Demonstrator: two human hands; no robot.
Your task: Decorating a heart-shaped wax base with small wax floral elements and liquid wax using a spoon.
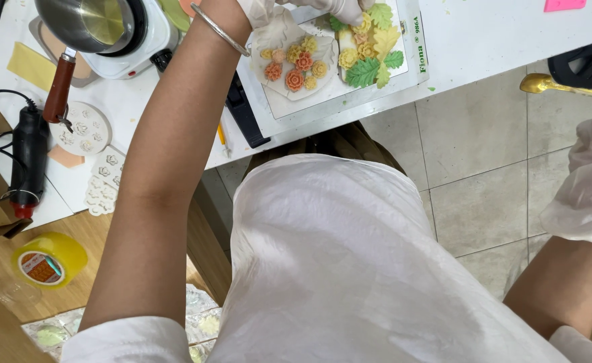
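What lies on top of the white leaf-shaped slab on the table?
On the white leaf-shaped slab lie small orange and yellow moulded flowers. The gloved left hand covers its upper edge, hiding anything there.

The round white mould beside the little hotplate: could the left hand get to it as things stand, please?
Probably yes. The left hand is at the flower slab, and the round white mould lies nearby on the same table; only the pan's wooden handle overhangs its edge.
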